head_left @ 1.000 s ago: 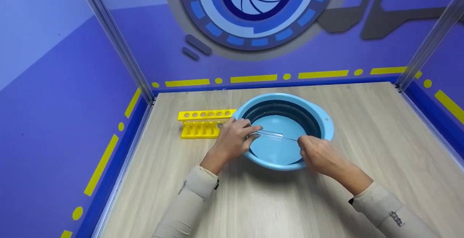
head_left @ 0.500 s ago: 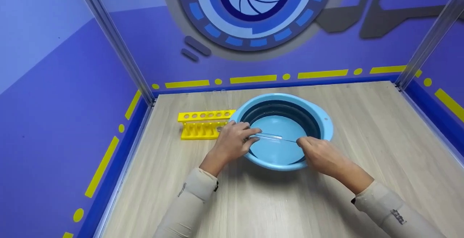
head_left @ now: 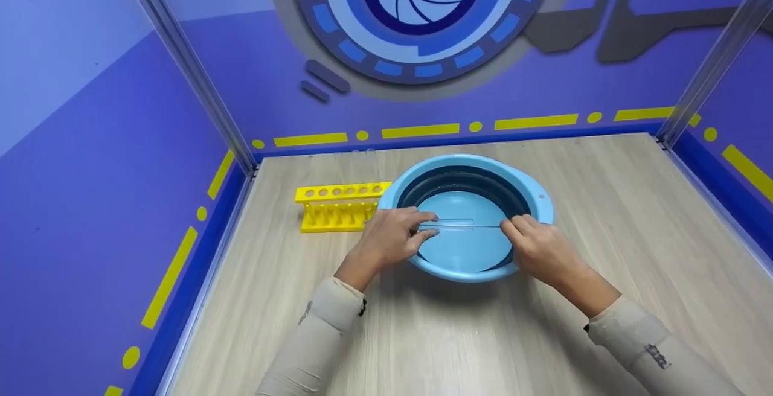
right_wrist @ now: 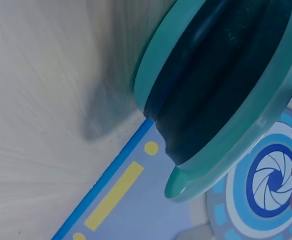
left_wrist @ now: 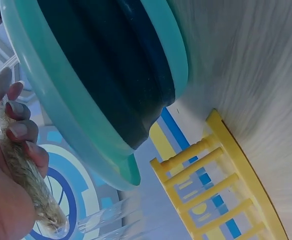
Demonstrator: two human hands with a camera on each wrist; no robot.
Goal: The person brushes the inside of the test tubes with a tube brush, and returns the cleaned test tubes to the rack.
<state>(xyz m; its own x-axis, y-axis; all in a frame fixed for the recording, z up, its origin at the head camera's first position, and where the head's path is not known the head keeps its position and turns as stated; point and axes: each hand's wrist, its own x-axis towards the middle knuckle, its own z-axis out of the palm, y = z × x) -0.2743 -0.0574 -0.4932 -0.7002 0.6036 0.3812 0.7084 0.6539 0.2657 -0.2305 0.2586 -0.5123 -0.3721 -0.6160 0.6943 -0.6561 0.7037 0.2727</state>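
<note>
My left hand (head_left: 389, 238) holds a clear test tube (head_left: 457, 223) lengthwise over the light blue basin (head_left: 464, 276). Inside that tube, the left wrist view shows the brown bristles of a test tube brush (left_wrist: 21, 172), packed towards the closed end near my palm. The brush's thin wire handle (head_left: 488, 226) comes out of the tube's mouth. At its far end my right hand (head_left: 538, 244) pinches the wire above the basin's right side. Only part of the right hand's fingers shows in the right wrist view.
A yellow test tube rack (head_left: 343, 192) stands left of the basin, partly hidden by it and the left hand. Several clear tubes (left_wrist: 103, 217) stick up faintly from it. Behind runs a printed purple wall (head_left: 253, 82), with side panels left and right.
My right hand has moved slightly away and to the right, so the wire and tube now lie nearly level rather than slanting. The left hand keeps its hold on the tube.
</note>
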